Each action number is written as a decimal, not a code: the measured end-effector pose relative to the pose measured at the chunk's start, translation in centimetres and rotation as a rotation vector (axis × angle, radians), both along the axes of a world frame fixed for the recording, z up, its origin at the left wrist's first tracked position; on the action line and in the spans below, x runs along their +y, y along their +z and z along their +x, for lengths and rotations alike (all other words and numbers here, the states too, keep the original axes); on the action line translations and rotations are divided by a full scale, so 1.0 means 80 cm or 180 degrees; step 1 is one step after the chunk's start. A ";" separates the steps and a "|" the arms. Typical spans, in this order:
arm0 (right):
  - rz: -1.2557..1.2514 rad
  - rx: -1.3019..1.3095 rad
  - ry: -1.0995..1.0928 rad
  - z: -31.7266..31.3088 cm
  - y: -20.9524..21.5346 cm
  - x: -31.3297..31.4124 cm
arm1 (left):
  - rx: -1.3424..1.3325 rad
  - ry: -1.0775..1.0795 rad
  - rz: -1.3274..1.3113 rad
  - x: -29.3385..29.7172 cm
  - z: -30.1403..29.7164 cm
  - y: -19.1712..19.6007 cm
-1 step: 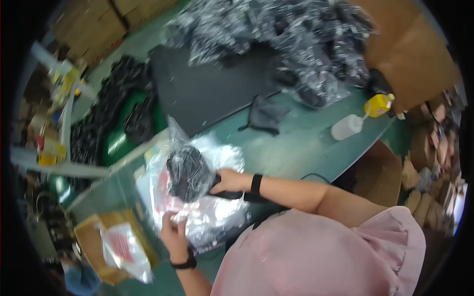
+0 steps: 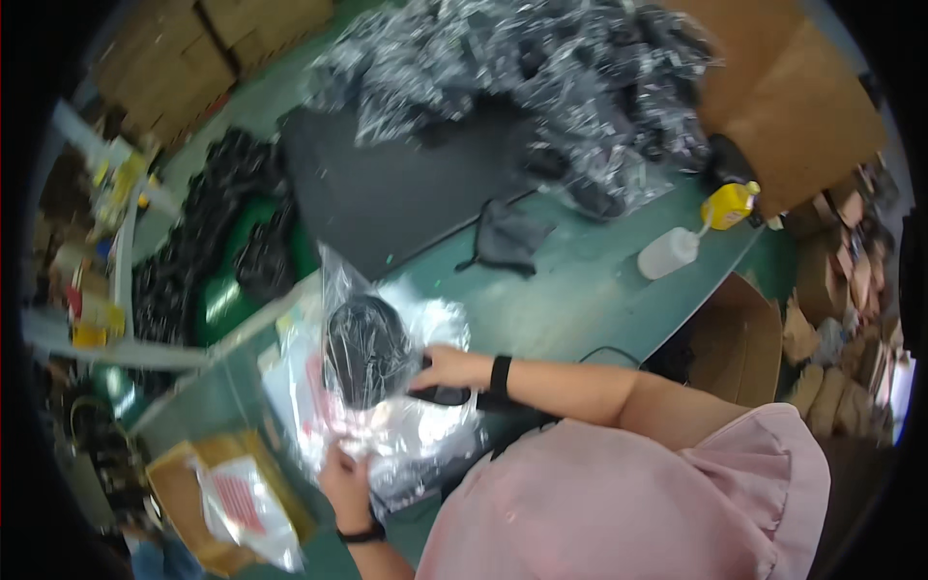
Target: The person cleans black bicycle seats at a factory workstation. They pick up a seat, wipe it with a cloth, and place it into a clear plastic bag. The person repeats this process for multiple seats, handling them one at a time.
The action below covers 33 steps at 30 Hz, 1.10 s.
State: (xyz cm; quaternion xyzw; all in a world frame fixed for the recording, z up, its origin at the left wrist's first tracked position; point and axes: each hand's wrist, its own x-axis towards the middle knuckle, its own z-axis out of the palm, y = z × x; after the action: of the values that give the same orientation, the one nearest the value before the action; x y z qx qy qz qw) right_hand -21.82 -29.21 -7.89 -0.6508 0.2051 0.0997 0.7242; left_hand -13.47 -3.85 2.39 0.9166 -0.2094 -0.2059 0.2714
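- The dark, rounded soft item [image 2: 365,350] sits inside a clear crinkled plastic bag [image 2: 387,387], near centre on the green worktable [image 2: 580,290].
- Handling, as judged: light and pliable. The glossy film looks slippery, so hold is best taken at the bag's mouth edge, not its face.
- The right hand [image 2: 447,369] reaches left, fingers closed around the item's lower edge.
- The left hand [image 2: 346,478], nearer, pinches the bag's near edge; its wrist is bent upward.
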 end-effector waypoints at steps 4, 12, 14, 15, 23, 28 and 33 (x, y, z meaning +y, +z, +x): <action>0.0581 -0.0475 -0.1192 -0.018 0.003 0.001 | -0.0027 -0.2157 -0.1358 -0.080 -0.098 -0.009; 0.0291 -0.0539 -0.2306 -0.054 -0.007 -0.126 | 0.0384 -0.2778 -0.2118 -0.179 -0.056 0.074; 0.0445 -0.1034 -0.2595 -0.048 0.044 -0.226 | 0.0470 -0.2049 -0.1905 -0.163 0.003 0.048; -0.0372 -0.1311 -0.2414 -0.056 0.114 -0.275 | 0.0162 -0.1890 -0.1622 -0.150 0.058 0.019; -0.1233 -0.2294 -0.3055 0.053 0.262 -0.515 | 0.0939 0.1329 -0.1440 -0.131 0.438 -0.139; -0.1504 -0.1151 -0.0831 0.143 0.112 -0.307 | 0.2087 0.2299 -0.2566 -0.186 0.480 -0.239; -0.1782 -0.0531 0.0057 0.129 -0.039 -0.158 | 0.2153 0.2542 -0.2968 -0.193 0.479 -0.261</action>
State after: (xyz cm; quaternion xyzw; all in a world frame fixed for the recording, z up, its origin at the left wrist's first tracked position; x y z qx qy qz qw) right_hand -11.49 -41.85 -11.02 -0.8330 0.1586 -0.0083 0.5300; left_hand 24.87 -19.29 -18.52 0.5969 0.1728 -0.2531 0.7414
